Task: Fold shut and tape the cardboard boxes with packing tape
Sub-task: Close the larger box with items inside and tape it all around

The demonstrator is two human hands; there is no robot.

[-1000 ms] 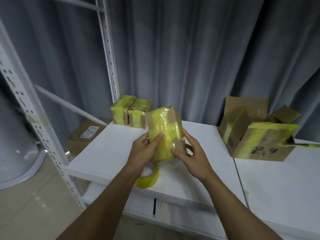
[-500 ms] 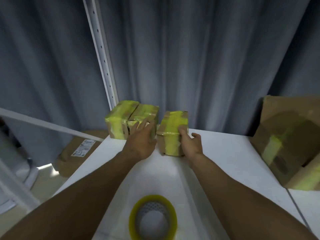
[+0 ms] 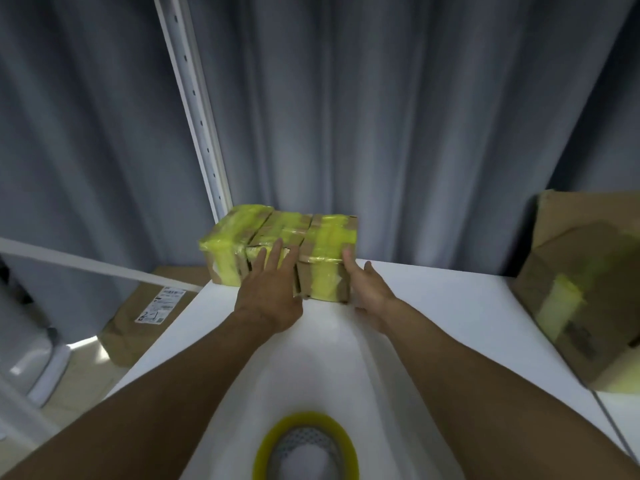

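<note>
Three taped boxes (image 3: 277, 237) stand in a row at the back of the surface (image 3: 450, 323). The left hand (image 3: 268, 299) presses the middle one with straight fingers. The right hand (image 3: 369, 289), fingers relaxed and empty, touches the end box (image 3: 327, 258). The bigger box (image 3: 581, 299) lies off to the right, nearest the right hand.

Storeroom (perhaps a packing corner): slotted shelving upright (image 3: 194, 109), taped cartons (image 3: 225, 245)

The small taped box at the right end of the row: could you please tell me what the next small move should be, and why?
Probably draw both hands back. The small taped box sits against its neighbour, and the left hand and right hand only rest open on the row. The larger box on the right has a flap up, so it likely comes next.
</note>
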